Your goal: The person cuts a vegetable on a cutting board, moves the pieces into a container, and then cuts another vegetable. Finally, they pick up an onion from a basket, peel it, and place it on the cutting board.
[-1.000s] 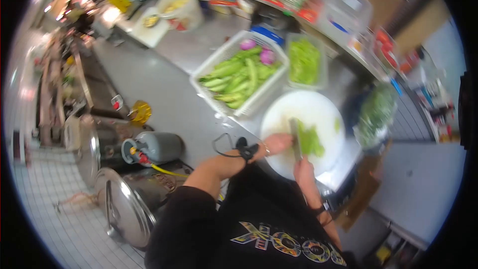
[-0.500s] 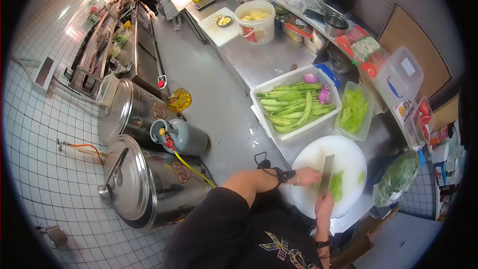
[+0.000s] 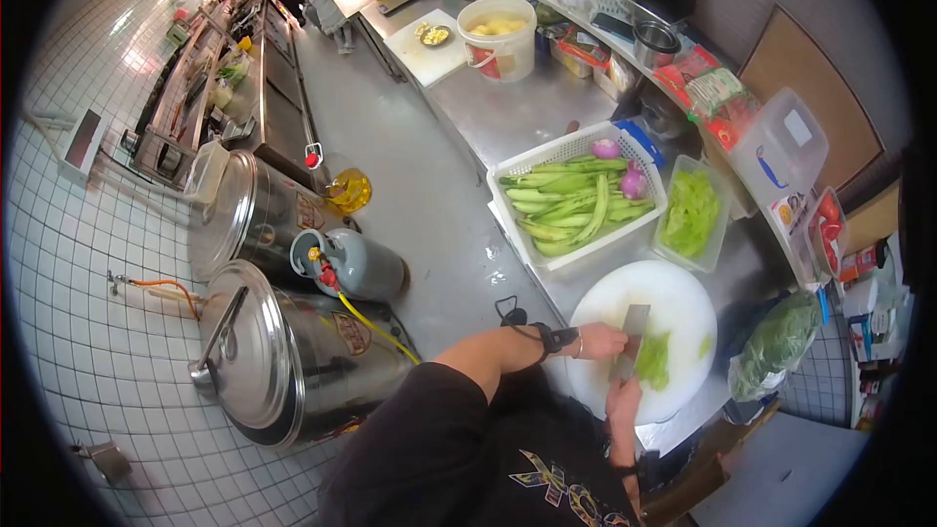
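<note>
A cleaver [image 3: 637, 320] is over the round white cutting board [image 3: 688, 307], with more of its blade face showing. My right hand [image 3: 623, 402] is closed round its handle at the board's lower part. My left hand [image 3: 602, 341] comes in from the left, its fingers bent together against the blade; what they pinch, if anything, is hidden. Cut light green slices [image 3: 654, 361] lie on the board just right of the blade. Behind the board, a white basket [image 3: 527, 246] holds peeled green vegetables [image 3: 568, 197] and purple onions [image 3: 633, 183]. Beside it, a clear tub [image 3: 720, 234] holds green slices [image 3: 691, 215].
A white bucket [image 3: 500, 56] and a smaller white board [image 3: 415, 57] stand farther back on the steel counter. Bagged greens [image 3: 779, 346] are right of the round board. A gas cylinder [image 3: 371, 268] and large steel pots [image 3: 254, 332] stand at left. People [image 3: 327, 15] are in the distance.
My right hand and the cleaver have shifted left, and the blade has turned to show more of its face. My left fingers now overlap the blade. The whole view has shifted slightly.
</note>
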